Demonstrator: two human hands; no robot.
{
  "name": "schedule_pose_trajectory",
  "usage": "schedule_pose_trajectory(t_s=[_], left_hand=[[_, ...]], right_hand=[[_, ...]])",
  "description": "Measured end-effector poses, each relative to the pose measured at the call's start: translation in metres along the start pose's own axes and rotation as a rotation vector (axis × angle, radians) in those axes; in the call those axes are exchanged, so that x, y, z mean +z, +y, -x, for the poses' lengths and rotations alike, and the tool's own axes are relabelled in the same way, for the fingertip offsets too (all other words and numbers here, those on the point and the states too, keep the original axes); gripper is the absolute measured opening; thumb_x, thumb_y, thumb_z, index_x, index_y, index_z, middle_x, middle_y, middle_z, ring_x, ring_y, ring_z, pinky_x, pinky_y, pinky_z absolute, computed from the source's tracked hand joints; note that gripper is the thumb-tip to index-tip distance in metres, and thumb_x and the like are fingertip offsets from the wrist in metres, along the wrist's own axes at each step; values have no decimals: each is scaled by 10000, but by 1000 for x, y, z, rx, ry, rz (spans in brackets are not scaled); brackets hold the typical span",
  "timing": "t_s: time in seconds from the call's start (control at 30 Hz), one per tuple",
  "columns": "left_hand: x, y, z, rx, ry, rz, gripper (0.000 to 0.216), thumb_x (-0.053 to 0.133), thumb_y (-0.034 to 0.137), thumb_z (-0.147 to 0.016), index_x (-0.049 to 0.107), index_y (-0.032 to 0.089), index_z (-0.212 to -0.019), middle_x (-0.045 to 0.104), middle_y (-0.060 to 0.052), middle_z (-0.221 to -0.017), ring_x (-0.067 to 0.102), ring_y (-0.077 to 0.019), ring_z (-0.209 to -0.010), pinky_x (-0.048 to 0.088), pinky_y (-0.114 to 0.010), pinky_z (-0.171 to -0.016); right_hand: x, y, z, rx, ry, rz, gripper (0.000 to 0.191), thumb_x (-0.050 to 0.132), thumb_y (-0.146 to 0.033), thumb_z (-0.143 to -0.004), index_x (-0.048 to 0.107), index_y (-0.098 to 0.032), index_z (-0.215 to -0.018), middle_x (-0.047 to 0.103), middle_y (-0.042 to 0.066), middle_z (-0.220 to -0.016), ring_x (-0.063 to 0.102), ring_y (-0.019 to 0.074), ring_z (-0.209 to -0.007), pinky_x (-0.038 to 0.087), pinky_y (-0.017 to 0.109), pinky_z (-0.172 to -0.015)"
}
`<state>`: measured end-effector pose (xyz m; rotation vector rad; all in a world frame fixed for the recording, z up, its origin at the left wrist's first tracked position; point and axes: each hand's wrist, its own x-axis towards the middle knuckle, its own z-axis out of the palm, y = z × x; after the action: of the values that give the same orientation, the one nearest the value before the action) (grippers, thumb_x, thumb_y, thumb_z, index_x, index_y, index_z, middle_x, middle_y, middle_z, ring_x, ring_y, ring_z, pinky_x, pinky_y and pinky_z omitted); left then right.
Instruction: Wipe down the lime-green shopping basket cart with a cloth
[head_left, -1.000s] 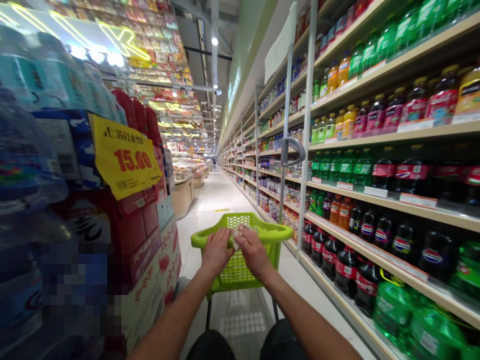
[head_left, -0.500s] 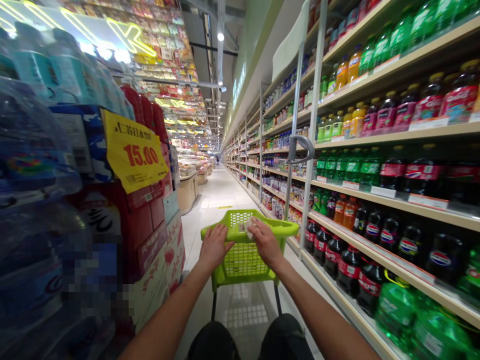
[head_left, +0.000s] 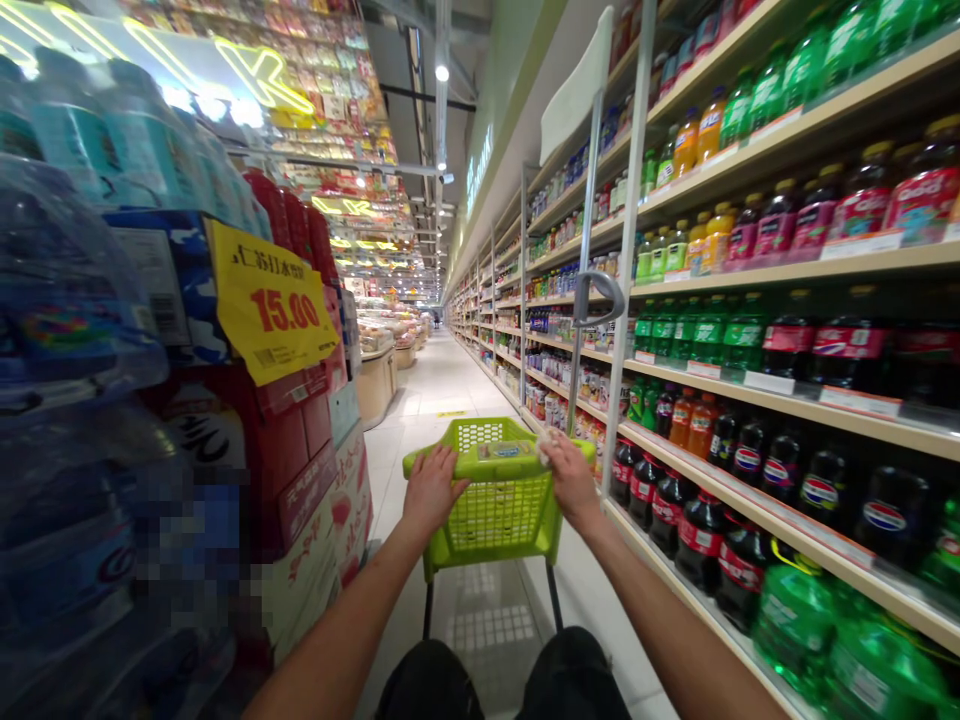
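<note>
Grips green cart's [head_left: 495, 515] near rim with clenched left hand [head_left: 433, 488]; pins crumpled cloth [head_left: 548, 438] to cart's right corner under curled right hand [head_left: 571, 480]. Likely risks a weak hold there, swinging cart into cola bottles [head_left: 701, 540] right of cart.

The pale floor [head_left: 450, 375] runs on past the fingers [head_left: 441, 468]. A green cart [head_left: 499, 515] stands on it, just under them. Shelves [head_left: 787, 410] right of the fingers hold rows of bottles [head_left: 817, 495]. Boxes [head_left: 315, 560] sit on the floor to the left.
</note>
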<state>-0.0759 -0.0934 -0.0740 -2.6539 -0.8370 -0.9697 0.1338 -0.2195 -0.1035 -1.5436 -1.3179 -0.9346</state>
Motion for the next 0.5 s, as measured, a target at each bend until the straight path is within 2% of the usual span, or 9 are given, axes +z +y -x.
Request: schedule_pose_trajectory(t_s=[0.07,0.13,0.23,0.3,0.37,0.5], left_hand=[[1,-1,0,-4,11,1,375,539,318,-790,505,191,-1141,524,-104,-1265,418,-247,-1221,290,-443,-1026],[1,0,1,-8,13,1,372,543,315,-787,507,192,-1136,525,-101,-1264,413,-248,-1224,285,-444,-1026],[0,1,0,-4,1,7,372,543,316,-787,508,186,-1134,528,-97,-1261,411,-249,-1224,281,-445,-1025],[-1,-1,0,6,-15,18,374,541,319,-789,509,177,-1134,525,-97,-1264,408,-249,-1226,277,-442,-1026],[-2,-3,0,18,-31,36,368,537,319,-793,511,176,-1131,527,-91,-1262,407,-246,-1226,281,-436,-1023],[-4,-4,1,38,-28,74,348,531,304,-791,524,176,-1115,536,-90,-1250,423,-242,-1212,285,-431,-1017]], right_hand=[[-8,15,1,104,33,30,371,384,-79,-782,614,-186,-1053,555,124,-1192,448,245,-1170,364,520,-966],[-4,4,-1,151,11,13,387,379,-72,-774,606,-164,-1074,547,134,-1202,441,242,-1179,365,497,-979],[13,-38,-7,14,-100,-96,419,378,-57,-779,577,-172,-1129,518,111,-1251,416,200,-1213,379,412,-994],[18,-52,-11,-102,-153,-142,424,382,-56,-786,575,-204,-1134,513,84,-1263,408,180,-1221,381,385,-993],[14,-44,-13,-96,-148,-122,405,385,-62,-791,590,-212,-1106,531,84,-1240,431,189,-1198,390,404,-977],[1,-8,-12,172,-47,23,366,397,-65,-773,615,-155,-1052,568,139,-1167,477,247,-1140,384,489,-955]])
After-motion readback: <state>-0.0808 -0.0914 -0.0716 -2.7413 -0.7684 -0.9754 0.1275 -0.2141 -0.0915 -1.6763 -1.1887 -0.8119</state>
